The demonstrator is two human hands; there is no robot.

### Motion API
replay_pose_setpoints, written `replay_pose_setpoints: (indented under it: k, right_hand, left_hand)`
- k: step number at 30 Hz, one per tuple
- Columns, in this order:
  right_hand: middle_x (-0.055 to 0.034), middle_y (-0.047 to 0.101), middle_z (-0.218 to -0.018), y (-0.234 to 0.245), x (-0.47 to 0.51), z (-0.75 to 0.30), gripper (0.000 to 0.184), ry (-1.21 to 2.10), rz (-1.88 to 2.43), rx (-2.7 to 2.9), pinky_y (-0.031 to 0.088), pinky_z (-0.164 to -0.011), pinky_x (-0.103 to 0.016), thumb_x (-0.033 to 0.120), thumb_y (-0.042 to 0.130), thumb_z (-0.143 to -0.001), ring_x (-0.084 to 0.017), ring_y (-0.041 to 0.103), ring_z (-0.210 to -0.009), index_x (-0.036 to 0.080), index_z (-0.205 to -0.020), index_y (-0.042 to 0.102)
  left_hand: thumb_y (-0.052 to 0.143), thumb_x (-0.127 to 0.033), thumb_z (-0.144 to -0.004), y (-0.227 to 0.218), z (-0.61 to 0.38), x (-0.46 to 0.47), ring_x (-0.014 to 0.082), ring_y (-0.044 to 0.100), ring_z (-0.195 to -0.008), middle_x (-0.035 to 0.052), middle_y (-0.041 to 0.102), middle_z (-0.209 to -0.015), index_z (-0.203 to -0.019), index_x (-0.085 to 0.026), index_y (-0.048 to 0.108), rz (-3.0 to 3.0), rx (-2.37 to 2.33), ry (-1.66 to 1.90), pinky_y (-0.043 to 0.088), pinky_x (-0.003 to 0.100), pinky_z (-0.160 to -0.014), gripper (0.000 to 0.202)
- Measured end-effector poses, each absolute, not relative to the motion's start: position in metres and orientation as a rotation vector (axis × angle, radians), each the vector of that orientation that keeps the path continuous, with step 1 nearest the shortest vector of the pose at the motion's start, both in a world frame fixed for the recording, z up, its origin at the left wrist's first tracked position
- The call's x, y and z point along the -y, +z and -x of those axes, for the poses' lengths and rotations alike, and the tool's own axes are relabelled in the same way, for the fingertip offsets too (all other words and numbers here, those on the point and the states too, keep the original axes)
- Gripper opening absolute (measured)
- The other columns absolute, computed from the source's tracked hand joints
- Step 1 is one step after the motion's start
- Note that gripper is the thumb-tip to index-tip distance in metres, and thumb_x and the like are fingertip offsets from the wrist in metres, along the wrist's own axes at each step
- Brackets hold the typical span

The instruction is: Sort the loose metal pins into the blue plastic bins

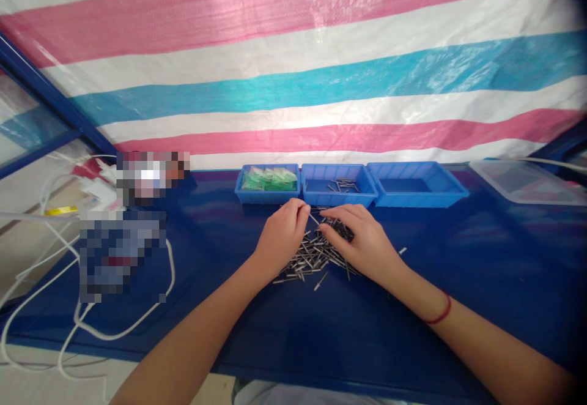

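Note:
A loose pile of small grey metal rivets (313, 257) lies on the blue table (481, 270), just in front of me. My left hand (282, 237) rests over the pile's left side, its fingertips pinched on one thin rivet (313, 219). My right hand (362, 240) lies curled on the pile's right side, fingers pressed down among the rivets. Whether these fingers grip any rivets is hidden. A red string circles my right wrist (439, 314).
Three blue bins stand in a row behind the pile: the left one (267, 183) holds green plastic parts, the middle one (338, 185) a few rivets, the right one (415, 183) looks empty. A clear tray (527, 182) sits far right. White cables (114, 331) trail at left.

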State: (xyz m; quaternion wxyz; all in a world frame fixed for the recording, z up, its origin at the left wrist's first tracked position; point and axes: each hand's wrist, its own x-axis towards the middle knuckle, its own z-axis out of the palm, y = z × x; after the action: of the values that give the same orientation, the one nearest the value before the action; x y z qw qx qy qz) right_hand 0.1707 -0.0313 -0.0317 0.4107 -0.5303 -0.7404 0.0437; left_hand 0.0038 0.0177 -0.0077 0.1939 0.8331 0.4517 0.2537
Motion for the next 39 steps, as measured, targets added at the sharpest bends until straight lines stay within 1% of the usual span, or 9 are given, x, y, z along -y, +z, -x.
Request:
replay_pose_setpoints:
  k: [3, 7, 14, 18, 20, 22, 26, 31, 39]
  right_hand:
    - [-0.0098, 0.069, -0.102, -0.030, 0.033, -0.168, 0.023, 0.073, 1.286, 1.925, 0.045, -0.083, -0.042, 0.032, 0.063, -0.083, -0.026, 0.059, -0.097, 0.021, -0.103, 0.064]
    - [-0.0074, 0.071, -0.092, -0.028, 0.036, -0.164, 0.010, 0.085, 1.277, 1.884, 0.044, -0.079, -0.039, 0.027, 0.057, -0.088, -0.023, 0.062, -0.089, 0.021, -0.090, 0.065]
    - [-0.0058, 0.070, -0.089, -0.024, 0.039, -0.165, 0.013, 0.242, 1.282, 1.645, 0.047, -0.074, -0.034, 0.026, 0.053, -0.089, -0.019, 0.063, -0.081, 0.021, -0.090, 0.064]
    - [-0.0051, 0.070, -0.087, -0.020, 0.039, -0.169, 0.016, 0.359, 1.295, 1.547, 0.048, -0.065, -0.031, 0.030, 0.052, -0.090, -0.018, 0.062, -0.075, 0.020, -0.090, 0.065]
    - [-0.0053, 0.070, -0.090, -0.020, 0.039, -0.171, 0.016, 0.406, 1.280, 1.539, 0.048, -0.066, -0.031, 0.030, 0.053, -0.089, -0.018, 0.063, -0.079, 0.021, -0.091, 0.066]
    - [-0.0059, 0.070, -0.092, -0.021, 0.038, -0.172, 0.016, 0.448, 1.247, 1.550, 0.050, -0.068, -0.032, 0.031, 0.054, -0.089, -0.019, 0.063, -0.083, 0.021, -0.091, 0.067]
    - [-0.0066, 0.069, -0.092, -0.027, 0.036, -0.173, 0.017, 0.529, 1.214, 1.498, 0.052, -0.067, -0.033, 0.035, 0.057, -0.087, -0.020, 0.063, -0.082, 0.021, -0.094, 0.066]
    - [-0.0060, 0.068, -0.088, -0.027, 0.038, -0.172, 0.014, 0.542, 1.212, 1.476, 0.052, -0.067, -0.032, 0.033, 0.058, -0.087, -0.019, 0.062, -0.081, 0.021, -0.086, 0.065]
    - [-0.0059, 0.066, -0.085, -0.012, 0.041, -0.173, 0.011, 0.367, 1.136, 1.672, 0.051, -0.070, -0.034, 0.021, 0.054, -0.087, -0.019, 0.062, -0.080, 0.022, -0.086, 0.065]
  left_hand:
    - [0.034, -0.033, -0.097, -0.008, -0.004, -0.016, 0.0170, 0.060, -0.078, 0.0018, 0.062, -0.082, -0.091, -0.020, 0.051, -2.287, -1.252, 0.741, 0.044, 0.028, -0.072, 0.023]
    - [0.035, -0.033, -0.096, -0.008, -0.007, -0.012, 0.0160, 0.059, -0.076, 0.0011, 0.062, -0.080, -0.088, -0.020, 0.051, -2.218, -1.198, 0.745, 0.043, 0.026, -0.070, 0.022]
    - [0.033, -0.037, -0.097, -0.003, -0.009, -0.005, 0.0143, 0.058, -0.071, -0.0003, 0.060, -0.074, -0.087, -0.019, 0.052, -2.093, -1.107, 0.708, 0.042, 0.025, -0.065, 0.028]
    - [0.032, -0.038, -0.098, 0.001, -0.008, -0.004, 0.0144, 0.059, -0.076, 0.0017, 0.065, -0.083, -0.096, -0.018, 0.057, -2.081, -0.980, 0.687, 0.044, 0.025, -0.072, 0.032]
    - [0.035, -0.034, -0.097, 0.001, -0.008, -0.005, 0.0153, 0.060, -0.083, 0.0029, 0.066, -0.090, -0.103, -0.018, 0.059, -2.106, -0.904, 0.684, 0.044, 0.026, -0.078, 0.029]
    - [0.039, -0.032, -0.096, -0.001, -0.008, -0.007, 0.0159, 0.059, -0.087, 0.0035, 0.066, -0.092, -0.101, -0.018, 0.061, -2.131, -0.868, 0.682, 0.044, 0.026, -0.080, 0.027]
    - [0.045, -0.033, -0.093, -0.003, -0.009, -0.007, 0.0147, 0.058, -0.077, 0.0027, 0.067, -0.087, -0.096, -0.017, 0.064, -2.101, -0.921, 0.706, 0.044, 0.025, -0.071, 0.025]
    - [0.048, -0.035, -0.091, -0.004, -0.011, -0.003, 0.0113, 0.053, -0.066, 0.0005, 0.065, -0.082, -0.095, -0.017, 0.064, -2.071, -0.926, 0.685, 0.040, 0.022, -0.061, 0.024]
    - [0.053, -0.039, -0.089, -0.004, -0.009, -0.006, 0.0101, 0.050, -0.063, 0.0001, 0.061, -0.080, -0.091, -0.017, 0.065, -2.137, -0.911, 0.664, 0.039, 0.022, -0.059, 0.025]
